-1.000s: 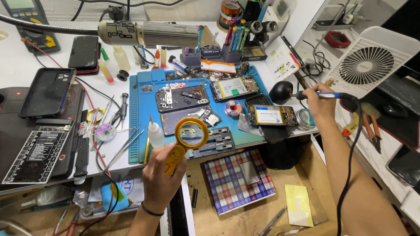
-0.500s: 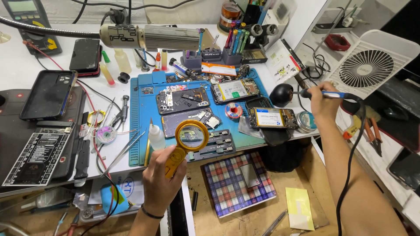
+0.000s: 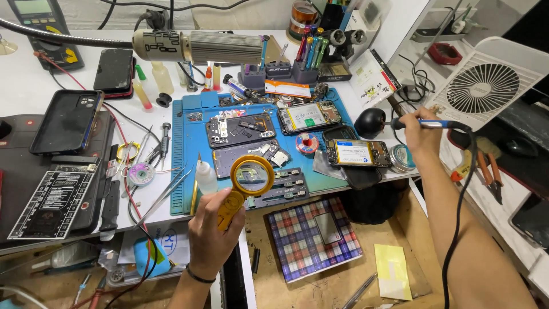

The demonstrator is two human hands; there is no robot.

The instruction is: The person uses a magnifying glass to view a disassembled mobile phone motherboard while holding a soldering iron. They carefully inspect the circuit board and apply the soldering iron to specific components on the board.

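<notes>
Yellow magnifier (image 3: 247,184) gripped in left hand (image 3: 213,233), held over front edge of blue work mat (image 3: 182,171). Lens ring up and away from the wrist, above a strip of small parts; handle running down-left into the fist. Long axis diagonal, lower left to upper right. Fingers closed tight round the handle.

Soldering iron (image 3: 423,123) in right hand (image 3: 422,137), off the right edge of the tabletop (image 3: 34,86). Long axis near level, tip pointing left toward a black round stand (image 3: 370,122); cable trailing right and down. Fingers wrapped shut on the blue grip.

Opened phone (image 3: 357,153) on mat between both hands, nearer the right.
</notes>
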